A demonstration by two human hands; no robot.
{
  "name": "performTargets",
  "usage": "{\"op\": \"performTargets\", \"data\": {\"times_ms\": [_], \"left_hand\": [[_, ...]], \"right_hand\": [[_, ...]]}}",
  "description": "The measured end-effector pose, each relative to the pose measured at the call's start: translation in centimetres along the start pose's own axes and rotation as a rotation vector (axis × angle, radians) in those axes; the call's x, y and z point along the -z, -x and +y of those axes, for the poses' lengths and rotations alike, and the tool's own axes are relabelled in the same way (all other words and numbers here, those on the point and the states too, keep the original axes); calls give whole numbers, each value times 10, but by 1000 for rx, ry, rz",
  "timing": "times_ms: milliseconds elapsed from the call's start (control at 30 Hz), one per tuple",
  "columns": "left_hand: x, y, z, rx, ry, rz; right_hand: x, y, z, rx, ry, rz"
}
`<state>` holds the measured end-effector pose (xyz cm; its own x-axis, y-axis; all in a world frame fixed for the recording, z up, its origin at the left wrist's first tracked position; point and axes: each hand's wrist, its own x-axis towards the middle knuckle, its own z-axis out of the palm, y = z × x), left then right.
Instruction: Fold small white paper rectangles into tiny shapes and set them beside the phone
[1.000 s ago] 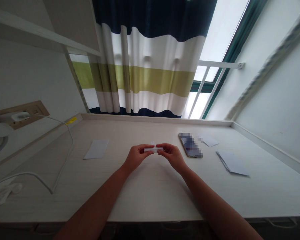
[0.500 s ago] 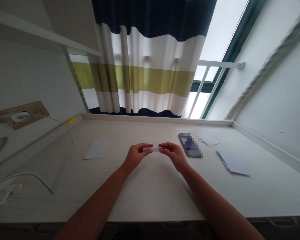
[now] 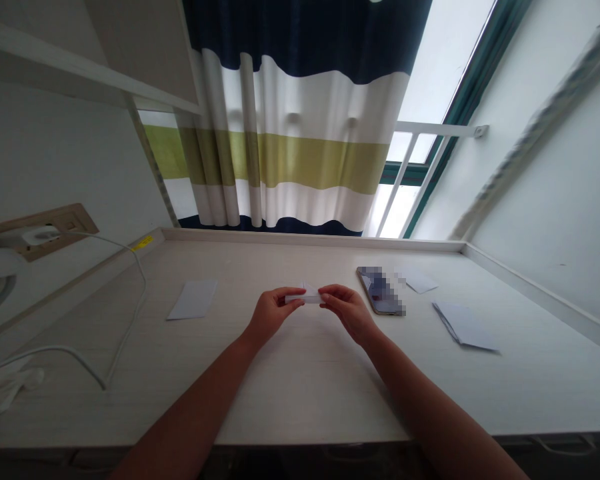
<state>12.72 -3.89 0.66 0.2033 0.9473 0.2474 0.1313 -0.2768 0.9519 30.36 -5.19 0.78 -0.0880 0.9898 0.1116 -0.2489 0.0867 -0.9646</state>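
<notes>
Head view, hands: the left hand (image 3: pixel 270 313) and right hand (image 3: pixel 349 311) hover together above the desk, forearms reaching in from the bottom edge.

Paper: a folded white paper strip (image 3: pixel 305 297) sits between the hands, held clear of the desk, with a small pointed flap rising near its middle.

Fingers: the left fingers (image 3: pixel 287 297) and right fingers (image 3: pixel 329 291) are closed in a pinch on opposite ends of the strip, neither clenched into a fist nor released.

Handling: the strip looks light and thin, likely to crease or spring open under uneven pressure. Its folded ends seem the surest place to hold.

Hidden: fingers cover both ends of the strip, and its inner layers are too small to make out. The phone's screen is pixelated.

Rest: a pale desk (image 3: pixel 310 241) holds a phone (image 3: pixel 380 290) just beyond the right hand, a loose white sheet (image 3: pixel 193 299) to the left, and a small paper (image 3: pixel 417 281) and a stack of folded sheets (image 3: pixel 465 327) to the right. A white cable (image 3: pixel 140 287) runs from a wall socket (image 3: pixel 43 223). A striped curtain (image 3: pixel 285 160) hangs beyond.
</notes>
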Motion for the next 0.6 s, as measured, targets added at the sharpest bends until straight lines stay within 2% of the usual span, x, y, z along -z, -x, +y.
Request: {"op": "performTargets", "data": {"times_ms": [167,433,600], "left_hand": [[0,-1,-1,5,0,9],[0,-2,-4,4,-2,17],[2,-1,-1,15,25,10]], "right_hand": [[1,-1,2,86,186,2],[5,-3,5,104,174,16],[6,-2,3,215,371,-24]]}}
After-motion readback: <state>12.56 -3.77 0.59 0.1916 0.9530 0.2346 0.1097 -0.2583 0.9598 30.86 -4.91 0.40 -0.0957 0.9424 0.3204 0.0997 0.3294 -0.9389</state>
